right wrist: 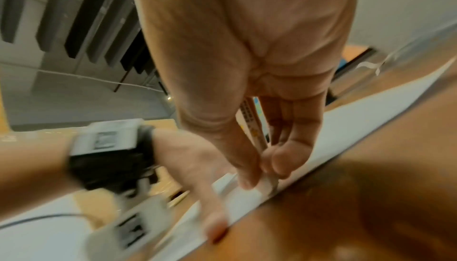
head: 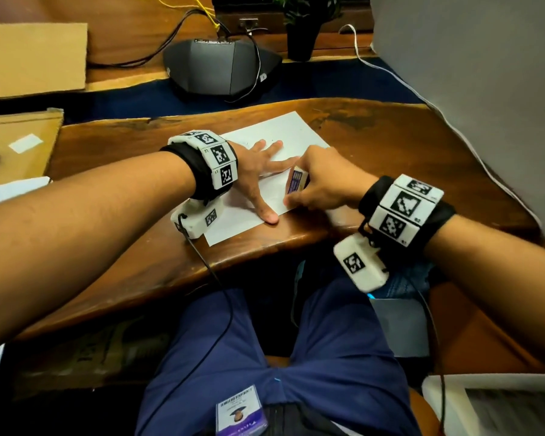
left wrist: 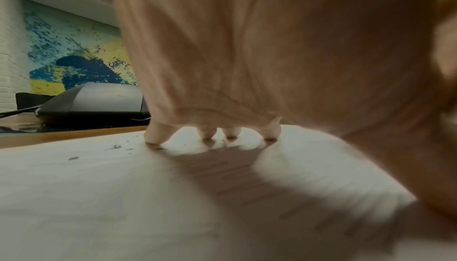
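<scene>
Your tabletop (head: 390, 146) is dark wood, varnished smooth and glossy. The sheet (head: 283, 130) on it is plain matt white paper. The eraser (head: 296, 180) wears a printed, slightly shiny sleeve. The speakerphone (head: 221, 67) behind is matt black plastic, and the cardboard (head: 35, 55) is dull brown.

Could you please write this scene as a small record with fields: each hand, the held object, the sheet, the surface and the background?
Left hand: spread flat, fingertips pressing the paper down
Right hand: grips the eraser, lower end against the paper
Held object: small white block in a purple sleeve, likely an eraser
Sheet: white, lying near the front edge of the table, a few dark crumbs on it
Background: black device, potted plant, cardboard
</scene>
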`<move>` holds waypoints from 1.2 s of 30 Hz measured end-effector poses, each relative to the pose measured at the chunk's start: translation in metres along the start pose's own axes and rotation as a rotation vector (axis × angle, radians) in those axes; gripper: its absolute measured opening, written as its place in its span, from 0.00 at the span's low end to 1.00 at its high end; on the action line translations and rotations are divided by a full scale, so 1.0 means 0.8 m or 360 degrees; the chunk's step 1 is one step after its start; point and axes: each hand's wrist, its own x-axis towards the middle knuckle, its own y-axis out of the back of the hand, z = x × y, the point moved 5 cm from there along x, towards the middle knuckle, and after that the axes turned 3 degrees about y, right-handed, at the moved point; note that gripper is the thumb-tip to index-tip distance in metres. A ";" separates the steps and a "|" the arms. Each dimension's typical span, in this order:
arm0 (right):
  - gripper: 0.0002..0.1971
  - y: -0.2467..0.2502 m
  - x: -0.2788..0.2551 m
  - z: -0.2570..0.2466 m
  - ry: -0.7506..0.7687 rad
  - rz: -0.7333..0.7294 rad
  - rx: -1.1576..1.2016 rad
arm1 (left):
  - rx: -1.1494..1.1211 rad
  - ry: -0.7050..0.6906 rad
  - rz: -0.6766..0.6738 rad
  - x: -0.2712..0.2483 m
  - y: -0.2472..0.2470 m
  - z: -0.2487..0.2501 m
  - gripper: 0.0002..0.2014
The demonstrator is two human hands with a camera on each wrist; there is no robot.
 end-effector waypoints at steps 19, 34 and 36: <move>0.19 0.003 0.008 0.004 -0.0084 0.0011 0.0057 | 0.0039 0.0006 -0.0001 0.002 0.000 0.001 0.70; 0.09 -0.003 0.010 -0.012 0.0029 0.0031 0.0021 | 0.0025 -0.0019 0.0000 0.004 -0.001 -0.001 0.69; 0.12 -0.006 0.007 -0.013 0.0013 -0.0062 0.0031 | 0.0028 -0.0026 0.0005 0.004 -0.002 -0.001 0.68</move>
